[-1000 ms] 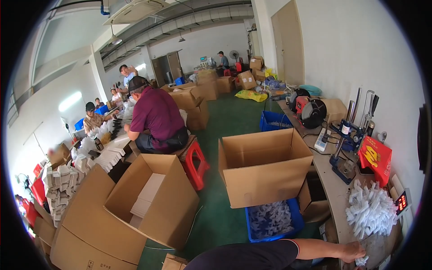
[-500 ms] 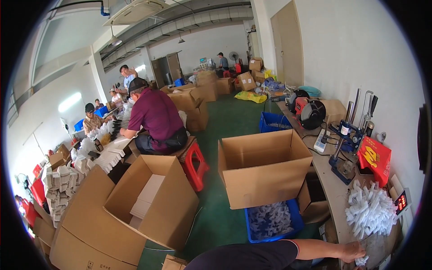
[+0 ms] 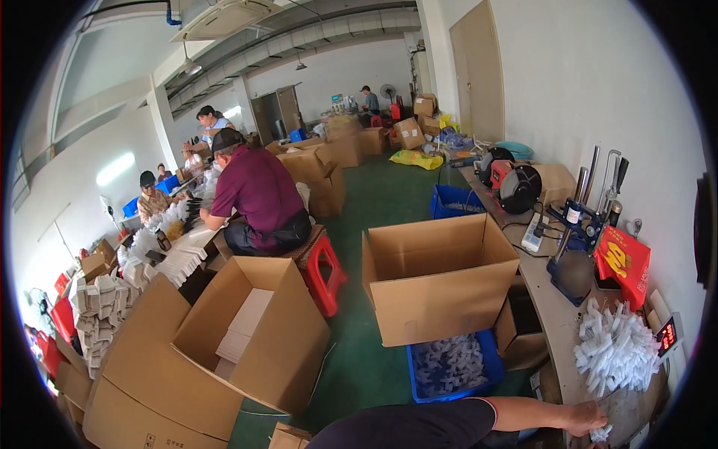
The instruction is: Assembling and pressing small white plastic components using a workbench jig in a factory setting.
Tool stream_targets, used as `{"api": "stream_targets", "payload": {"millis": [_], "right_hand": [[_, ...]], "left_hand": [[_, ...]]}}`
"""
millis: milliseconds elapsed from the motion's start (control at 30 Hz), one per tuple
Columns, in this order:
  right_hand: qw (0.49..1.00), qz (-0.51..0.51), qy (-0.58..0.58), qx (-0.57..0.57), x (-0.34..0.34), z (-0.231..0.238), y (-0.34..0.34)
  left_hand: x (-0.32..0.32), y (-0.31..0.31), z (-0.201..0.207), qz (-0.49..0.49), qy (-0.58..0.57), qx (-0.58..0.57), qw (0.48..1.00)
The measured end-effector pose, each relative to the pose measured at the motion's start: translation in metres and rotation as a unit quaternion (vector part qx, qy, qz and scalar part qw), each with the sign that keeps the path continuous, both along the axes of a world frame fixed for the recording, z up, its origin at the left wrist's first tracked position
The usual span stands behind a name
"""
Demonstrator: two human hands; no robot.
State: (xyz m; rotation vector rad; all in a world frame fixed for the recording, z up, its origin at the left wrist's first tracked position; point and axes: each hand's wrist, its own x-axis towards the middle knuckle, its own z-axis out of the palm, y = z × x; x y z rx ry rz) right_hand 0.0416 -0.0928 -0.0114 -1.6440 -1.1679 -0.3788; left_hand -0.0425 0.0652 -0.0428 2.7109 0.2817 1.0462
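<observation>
My left hand [image 3: 586,419] is at the lower right, at the near end of the workbench, with its bare forearm stretched out from a dark short sleeve. Its fingers are closed on a small whitish, clear-looking plastic piece [image 3: 600,432]; the exact kind is too small to make out. Just beyond the hand lies a large heap of similar whitish plastic strips [image 3: 617,348]. My right hand does not show.
The bench [image 3: 540,293] carries a press stand [image 3: 580,217], a red bag [image 3: 622,262], a grinder [image 3: 520,188] and a lit display [image 3: 668,337]. A large carton [image 3: 441,310] sits above a blue bin [image 3: 419,374]. Left are another carton [image 3: 288,337] and a co-worker [image 3: 258,187] on a red stool [image 3: 327,273].
My left hand and arm stay almost in place. The far co-worker in light clothing has shifted posture, lowering a raised hand. A blurred dark round patch now covers the press stand's base.
</observation>
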Motion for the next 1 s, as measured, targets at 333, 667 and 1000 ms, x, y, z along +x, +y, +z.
{"api": "stream_targets", "payload": {"millis": [333, 667, 1000], "right_hand": [[0.999, 0.036, 0.032, 0.012, -0.009, 0.009, -0.001], [0.998, 0.015, -0.057, 0.021, 0.008, -0.006, 0.006], [0.997, -0.042, -0.003, -0.065, 0.000, -0.005, 0.008]], "left_hand": [[0.005, 0.005, -0.008, 0.003, -0.004, 0.023, 1.000], [0.011, 0.011, -0.016, -0.012, -0.025, 0.031, 0.999], [0.012, 0.013, -0.018, -0.007, -0.015, 0.019, 1.000]]}}
